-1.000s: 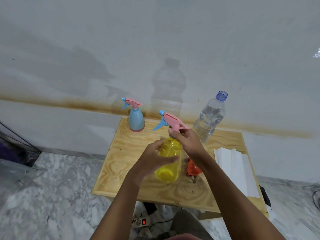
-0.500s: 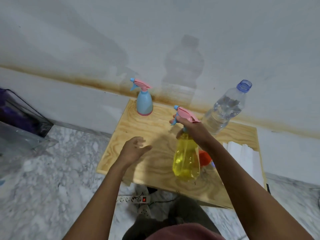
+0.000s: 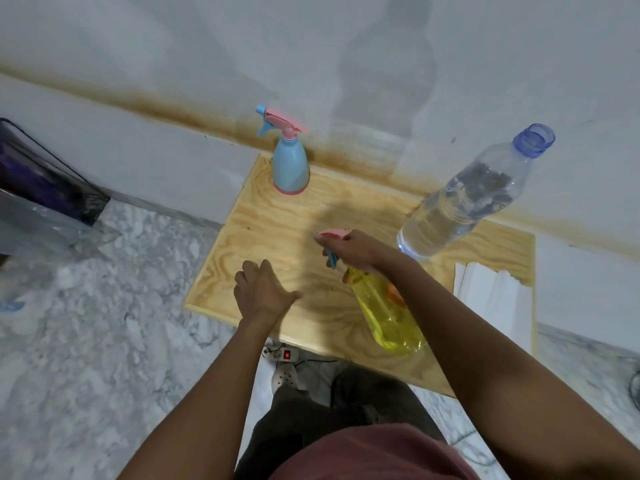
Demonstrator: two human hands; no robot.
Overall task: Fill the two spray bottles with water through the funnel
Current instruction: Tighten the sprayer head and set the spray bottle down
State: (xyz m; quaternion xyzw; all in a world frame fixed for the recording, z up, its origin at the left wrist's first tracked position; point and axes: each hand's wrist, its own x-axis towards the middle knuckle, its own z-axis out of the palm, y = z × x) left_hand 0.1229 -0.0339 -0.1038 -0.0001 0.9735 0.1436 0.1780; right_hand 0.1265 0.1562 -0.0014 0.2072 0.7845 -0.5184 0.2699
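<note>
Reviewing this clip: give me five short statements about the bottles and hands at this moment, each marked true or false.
1. The right hand grips the yellow spray bottle at its pink sprayer top. True.
2. The left hand holds the blue spray bottle. False: it is empty, and that bottle stands alone near the wall.
3. The clear water bottle has no cap. True.
4. The yellow bottle stands upright. False: it is tilted.
5. The blue bottle's sprayer is off. False: it is on.

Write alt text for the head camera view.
The right hand grips the pink sprayer head of a tilted yellow spray bottle over a wooden table; the left hand is open and empty. A blue spray bottle and an uncapped water bottle stand behind.
</note>
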